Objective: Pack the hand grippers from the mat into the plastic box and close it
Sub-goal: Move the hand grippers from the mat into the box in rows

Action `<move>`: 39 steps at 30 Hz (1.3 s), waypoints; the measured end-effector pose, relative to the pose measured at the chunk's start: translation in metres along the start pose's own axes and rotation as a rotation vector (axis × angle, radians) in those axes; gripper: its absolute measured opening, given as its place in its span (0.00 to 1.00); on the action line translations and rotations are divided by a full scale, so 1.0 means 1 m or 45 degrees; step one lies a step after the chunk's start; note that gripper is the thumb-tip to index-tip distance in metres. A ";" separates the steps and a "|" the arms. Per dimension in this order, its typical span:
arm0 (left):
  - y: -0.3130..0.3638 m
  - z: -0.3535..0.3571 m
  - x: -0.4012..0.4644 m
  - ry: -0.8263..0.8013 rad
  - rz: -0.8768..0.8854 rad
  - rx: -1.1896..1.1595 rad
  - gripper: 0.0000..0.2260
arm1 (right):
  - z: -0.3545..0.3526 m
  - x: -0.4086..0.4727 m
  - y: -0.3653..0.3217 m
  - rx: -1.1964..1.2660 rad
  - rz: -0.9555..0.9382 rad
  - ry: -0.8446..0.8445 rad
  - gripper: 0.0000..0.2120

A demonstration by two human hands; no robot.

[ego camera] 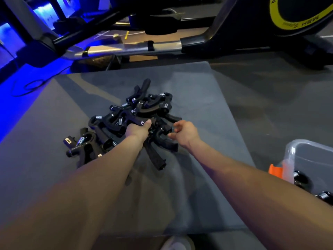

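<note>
- My left hand (137, 129) grips one hand gripper in the pile of hand grippers (129, 121) at mid-mat (207, 98).
- My right hand (185, 133) hovers loosely curled, holding nothing.
- The plastic box (310, 159) is cut off at the frame's right edge.

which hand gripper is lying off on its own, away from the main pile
The hand gripper at the pile's left edge, nearest the left forearm. Its white label tab and silver spring show, while the others lie tangled together on the mat under both hands.

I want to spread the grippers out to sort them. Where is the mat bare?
The mat is bare right of the gripper pile, towards the plastic box, and on the far strip before the exercise machine. It is crowded at centre-left, where both hands reach.
</note>
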State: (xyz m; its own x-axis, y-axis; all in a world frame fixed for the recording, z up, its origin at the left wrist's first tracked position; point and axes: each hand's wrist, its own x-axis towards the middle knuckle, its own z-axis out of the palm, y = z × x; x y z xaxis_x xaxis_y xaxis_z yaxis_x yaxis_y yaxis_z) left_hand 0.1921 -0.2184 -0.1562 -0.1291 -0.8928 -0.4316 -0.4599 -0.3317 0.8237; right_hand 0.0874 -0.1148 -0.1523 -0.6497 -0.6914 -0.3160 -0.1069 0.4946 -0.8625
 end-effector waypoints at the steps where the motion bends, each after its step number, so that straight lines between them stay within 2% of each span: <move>1: 0.001 0.002 0.002 0.010 -0.026 -0.076 0.16 | 0.000 0.000 0.000 0.011 -0.006 -0.003 0.19; 5: 0.008 0.004 -0.008 -0.037 -0.131 -0.299 0.07 | -0.008 -0.004 0.001 0.030 -0.013 -0.013 0.19; 8: 0.009 0.000 -0.015 -0.075 -0.184 -0.436 0.13 | -0.021 -0.007 0.001 0.050 -0.008 -0.006 0.20; 13: 0.025 -0.008 -0.040 -0.207 -0.124 -0.489 0.10 | -0.045 -0.015 -0.003 0.105 0.001 0.064 0.16; 15: 0.032 -0.005 -0.056 -0.267 -0.006 -0.395 0.01 | -0.056 -0.022 -0.006 0.147 -0.022 0.103 0.18; 17: 0.039 0.001 -0.073 -0.331 0.167 -0.248 0.05 | -0.070 -0.032 -0.011 0.207 -0.045 0.144 0.17; 19: 0.044 0.011 -0.088 -0.397 0.308 -0.132 0.02 | -0.085 -0.042 -0.013 0.271 -0.064 0.195 0.17; 20: 0.046 0.018 -0.096 -0.424 0.369 -0.077 0.04 | -0.093 -0.048 -0.014 0.304 -0.075 0.217 0.17; 25: 0.049 0.062 -0.152 -0.622 0.588 0.091 0.10 | -0.139 -0.077 -0.005 0.470 -0.060 0.284 0.17; 28: 0.047 0.093 -0.187 -0.726 0.709 0.227 0.07 | -0.168 -0.093 0.006 0.528 -0.048 0.324 0.12; 30: 0.047 0.115 -0.206 -0.720 0.795 0.340 0.05 | -0.187 -0.100 0.016 0.510 -0.041 0.379 0.03; 34: 0.044 0.154 -0.240 -0.719 0.946 0.451 0.03 | -0.230 -0.113 0.043 0.332 0.075 0.552 0.07; 39: 0.041 0.192 -0.280 -0.742 1.168 0.526 0.08 | -0.272 -0.137 0.064 0.364 0.259 0.782 0.10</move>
State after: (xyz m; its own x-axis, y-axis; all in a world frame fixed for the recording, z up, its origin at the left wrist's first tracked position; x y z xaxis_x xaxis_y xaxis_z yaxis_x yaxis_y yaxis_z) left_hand 0.0410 0.0766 -0.0718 -0.8975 -0.4350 0.0723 -0.2219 0.5871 0.7785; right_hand -0.0354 0.1550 -0.0570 -0.9520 -0.1360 -0.2741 0.2087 0.3664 -0.9068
